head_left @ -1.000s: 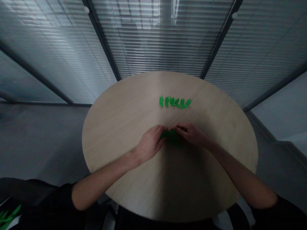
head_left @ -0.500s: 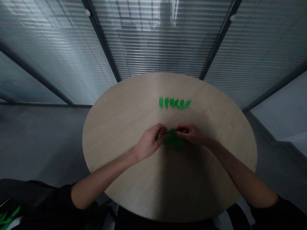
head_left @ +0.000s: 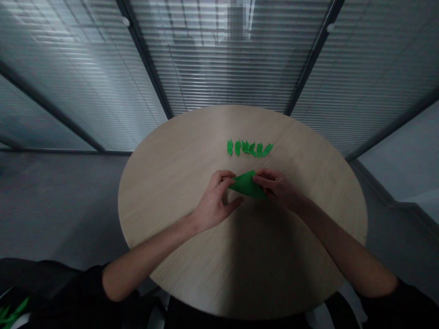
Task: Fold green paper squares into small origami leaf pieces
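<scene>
A folded piece of green paper (head_left: 248, 185) is raised a little over the table, with a pointed corner at its left and an upper edge sloping up to the right. My right hand (head_left: 276, 186) pinches its right side between thumb and fingers. At the left corner, the fingertips of my left hand (head_left: 216, 201) touch the paper, while the thumb is spread apart below it. Beyond both hands, several small folded green paper pieces (head_left: 245, 147) lie in a row.
The round wooden table (head_left: 171, 169) extends on all sides of my hands. Glass partitions with blinds (head_left: 226, 77) stand behind its far edge. Green leaves (head_left: 15, 313) show at the lower left, beside a dark shape.
The green paper has been lifted and turned, and now shows a larger flat face. My left thumb has moved off it, and my right hand has shifted slightly away from me.
</scene>
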Demonstrator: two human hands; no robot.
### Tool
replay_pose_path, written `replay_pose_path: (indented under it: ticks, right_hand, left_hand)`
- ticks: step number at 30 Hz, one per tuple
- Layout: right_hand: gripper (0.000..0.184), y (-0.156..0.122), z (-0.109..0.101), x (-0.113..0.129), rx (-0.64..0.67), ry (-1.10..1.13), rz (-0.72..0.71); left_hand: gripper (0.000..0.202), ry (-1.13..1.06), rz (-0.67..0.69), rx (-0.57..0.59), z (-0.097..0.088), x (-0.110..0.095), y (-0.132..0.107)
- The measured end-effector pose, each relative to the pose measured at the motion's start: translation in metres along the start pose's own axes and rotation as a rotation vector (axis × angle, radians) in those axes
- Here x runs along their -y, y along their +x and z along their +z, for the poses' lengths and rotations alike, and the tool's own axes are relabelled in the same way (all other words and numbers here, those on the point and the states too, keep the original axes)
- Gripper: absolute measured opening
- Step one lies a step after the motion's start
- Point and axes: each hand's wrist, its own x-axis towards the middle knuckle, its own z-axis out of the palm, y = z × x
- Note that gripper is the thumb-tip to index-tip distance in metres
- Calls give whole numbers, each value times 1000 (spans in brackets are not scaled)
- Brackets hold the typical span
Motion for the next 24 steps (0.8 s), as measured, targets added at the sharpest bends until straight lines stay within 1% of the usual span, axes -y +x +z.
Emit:
replay_pose_path:
  ticks: [3,6,9,11,14,17,20,24]
  right_hand:
    - [39,1,-1,1,-36,35,11]
    - [37,2,0,-1,-64,23,-22]
    - [35,2,4,-5,-136,-35,-90]
    - [34,3,6,-6,-198,-75,-139]
    - [31,4,7,-7,-294,-97,-224]
    - [29,6,6,-7,-354,-95,-270]
    - [29,7,6,-6,-351,-94,-275]
    - [34,4,9,-4,-284,18,-202]
  left_hand:
    - [40,39,-36,-12,-2,-1,0]
    - [40,35,-104,-23,-5,-3,1]
    - [41,-22,-155,-12,-7,-3,1]
    - [41,-37,-151,-3,-6,-2,1]
    - [38,3,-127,13,-5,1,-1]
    - [32,13,-119,62,-5,2,-1]
    - [27,-21,-139,98,-5,2,-1]
    - [20,-119,-181,89,-4,-1,2]
